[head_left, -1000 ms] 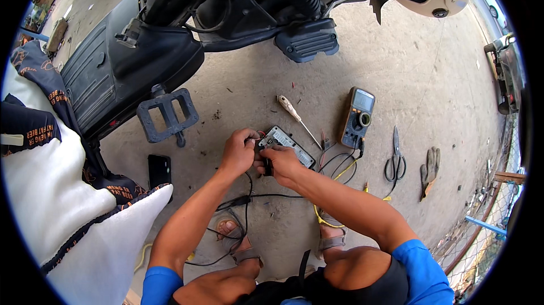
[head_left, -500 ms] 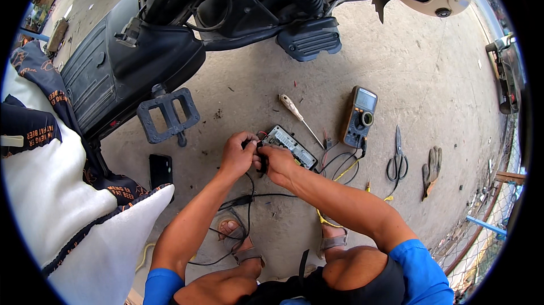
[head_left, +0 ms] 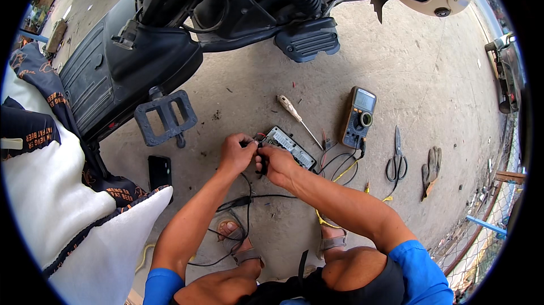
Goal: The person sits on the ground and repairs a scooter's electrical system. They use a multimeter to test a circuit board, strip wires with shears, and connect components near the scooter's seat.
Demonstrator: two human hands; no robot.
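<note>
Low over the concrete, my left hand (head_left: 237,153) and my right hand (head_left: 277,164) meet with fingertips almost touching. Between them, a black cable (head_left: 262,165) shows partly under my right fingers, which are curled round it. My left thumb and fingers are pinched together; what lies in them is too small and covered to make out. Right beside both hands sits an opened electronics box (head_left: 296,149) with a circuit board inside and thin red wire at its near-left end. My right hand covers that end of the box.
A screwdriver (head_left: 290,108) lies beyond the box. Right of it are a multimeter (head_left: 352,129) with a tape roll (head_left: 366,118) on it, scissors (head_left: 398,155) and a glove (head_left: 432,170). A phone (head_left: 160,173) lies left, below the pedal (head_left: 165,117) of a scooter (head_left: 164,50).
My hands have shifted only slightly, the left fingers turning a little as they pinch. The tools and box stay where they were; the view has moved very slightly.
</note>
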